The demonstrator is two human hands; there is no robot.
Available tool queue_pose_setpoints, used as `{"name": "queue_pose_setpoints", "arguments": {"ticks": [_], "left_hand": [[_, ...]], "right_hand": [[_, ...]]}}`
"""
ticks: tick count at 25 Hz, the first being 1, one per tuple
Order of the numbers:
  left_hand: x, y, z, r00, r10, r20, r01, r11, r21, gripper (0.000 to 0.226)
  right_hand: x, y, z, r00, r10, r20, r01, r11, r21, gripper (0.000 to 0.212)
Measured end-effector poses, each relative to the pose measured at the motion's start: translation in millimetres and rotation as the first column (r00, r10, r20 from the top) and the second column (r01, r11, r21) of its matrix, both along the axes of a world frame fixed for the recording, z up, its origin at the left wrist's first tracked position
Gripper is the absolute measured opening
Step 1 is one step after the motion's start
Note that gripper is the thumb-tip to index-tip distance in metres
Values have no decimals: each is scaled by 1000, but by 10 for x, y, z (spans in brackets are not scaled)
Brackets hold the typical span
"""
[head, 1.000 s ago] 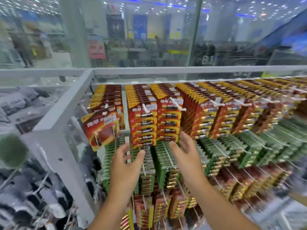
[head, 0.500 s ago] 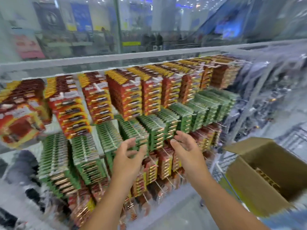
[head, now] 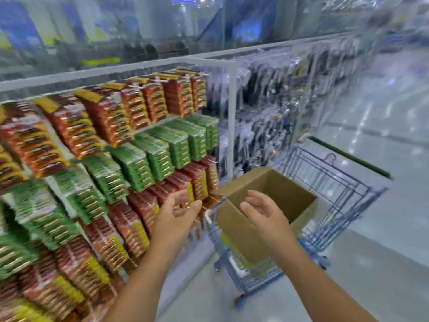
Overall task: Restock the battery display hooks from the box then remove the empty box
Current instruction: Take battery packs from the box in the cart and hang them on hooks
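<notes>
The battery display fills the left half, with rows of red, orange and green battery packs hanging on hooks. An open cardboard box sits in a blue shopping cart to the right of the display. My left hand hovers in front of the lower red packs, fingers relaxed, holding nothing. My right hand is raised over the near side of the box, palm turned inward, also holding nothing. The inside of the box is mostly hidden by its walls and my hand.
A white upright post ends the battery section. Beyond it hang dark packaged goods. Shiny pale floor lies to the right of the cart. A glass wall stands behind the display.
My view has swung right, from the display's left end toward the cart and box. Both hands have travelled right with it, still holding nothing; the right one now hangs over the box.
</notes>
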State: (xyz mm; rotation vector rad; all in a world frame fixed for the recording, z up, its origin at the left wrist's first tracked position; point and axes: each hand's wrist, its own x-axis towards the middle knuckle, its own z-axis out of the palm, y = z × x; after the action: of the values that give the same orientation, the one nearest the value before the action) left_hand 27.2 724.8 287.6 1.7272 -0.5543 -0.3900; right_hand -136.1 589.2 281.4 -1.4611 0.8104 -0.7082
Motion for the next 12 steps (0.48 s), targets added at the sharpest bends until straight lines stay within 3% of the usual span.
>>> {"name": "queue_pose_setpoints", "arguments": {"ticks": [6, 12], "left_hand": [[-333, -1063, -309, 988, -142, -65, 146, 988, 58, 26], [-57, -2230, -916, 977, -136, -162, 152, 985, 88, 37]], "right_hand": [[-570, -927, -313, 989, -119, -83, 127, 988, 87, 29], [-422, -1999, -609, 963, -131, -235, 152, 986, 73, 33]]}}
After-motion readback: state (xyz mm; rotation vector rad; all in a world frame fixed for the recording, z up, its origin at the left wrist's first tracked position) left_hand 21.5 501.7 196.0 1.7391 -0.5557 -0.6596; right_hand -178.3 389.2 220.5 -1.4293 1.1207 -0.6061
